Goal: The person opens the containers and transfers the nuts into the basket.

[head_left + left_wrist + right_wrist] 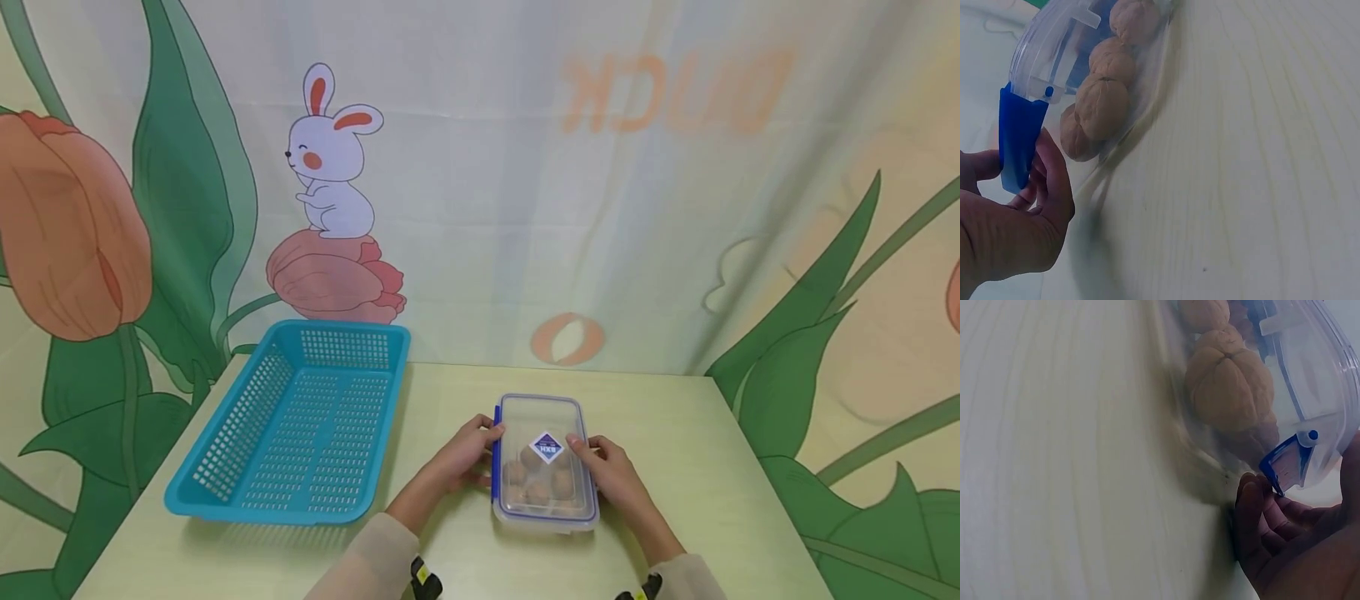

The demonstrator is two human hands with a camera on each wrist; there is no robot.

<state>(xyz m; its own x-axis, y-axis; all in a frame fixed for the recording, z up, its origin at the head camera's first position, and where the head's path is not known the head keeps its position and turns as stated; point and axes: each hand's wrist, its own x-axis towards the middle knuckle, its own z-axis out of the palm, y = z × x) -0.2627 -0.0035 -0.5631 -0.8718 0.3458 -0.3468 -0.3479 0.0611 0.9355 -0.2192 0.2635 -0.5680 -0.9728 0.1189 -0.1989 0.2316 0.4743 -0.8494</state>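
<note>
A clear plastic food container [546, 508] with a blue-edged lid and a blue-and-white label lies on the table. Several round brown walnuts [1102, 103] show through its walls. On its left side, my left hand [468, 454] pinches the blue side latch [1021, 140] between thumb and fingers; that latch sticks out from the wall. My right hand [611, 471] holds the opposite side, its thumb on the lid. In the right wrist view its curled fingers [1257, 506] are at the other blue latch [1288, 465], which also stands away from the wall.
A blue perforated plastic basket [397, 367] stands on the left of the pale wood-grain table [697, 467], a short way from the container. Behind the table hangs a curtain [480, 208] printed with a rabbit and tulips.
</note>
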